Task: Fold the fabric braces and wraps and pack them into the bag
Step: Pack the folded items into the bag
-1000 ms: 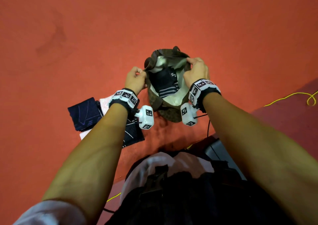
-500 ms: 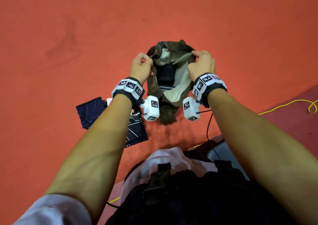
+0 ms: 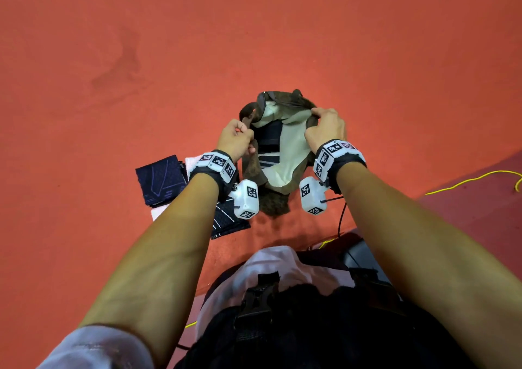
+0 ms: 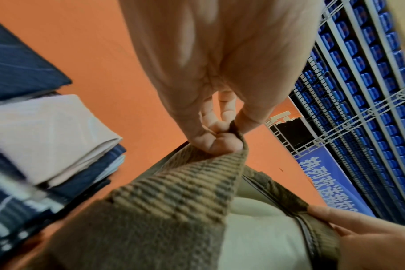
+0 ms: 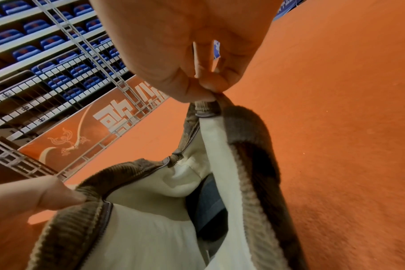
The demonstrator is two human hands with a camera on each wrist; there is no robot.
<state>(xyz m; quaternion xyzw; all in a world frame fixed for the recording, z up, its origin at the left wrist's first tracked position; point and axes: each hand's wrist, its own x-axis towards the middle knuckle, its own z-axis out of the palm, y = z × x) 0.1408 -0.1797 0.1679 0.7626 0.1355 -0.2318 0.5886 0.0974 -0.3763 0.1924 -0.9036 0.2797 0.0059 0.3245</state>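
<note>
A brown corduroy bag (image 3: 278, 193) with a cream lining (image 3: 291, 154) hangs open above the orange floor, held by both hands. My left hand (image 3: 236, 140) pinches the left rim (image 4: 231, 144). My right hand (image 3: 324, 127) pinches the right rim (image 5: 210, 104). A dark navy striped brace (image 3: 269, 147) lies inside the bag, also seen deep in the opening as a brace (image 5: 208, 204). A stack of folded navy and white wraps (image 3: 163, 179) lies on the floor at the left, partly hidden by my left forearm.
A yellow cable (image 3: 480, 178) runs over the floor at the right. A darker red strip of floor (image 3: 480, 207) lies under my right forearm. Blue stadium seats behind a metal railing (image 4: 358, 109) show far off.
Both hands have lifted the bag a little and drawn its rim closer together. The opening looks narrower and the brace sits deeper inside.
</note>
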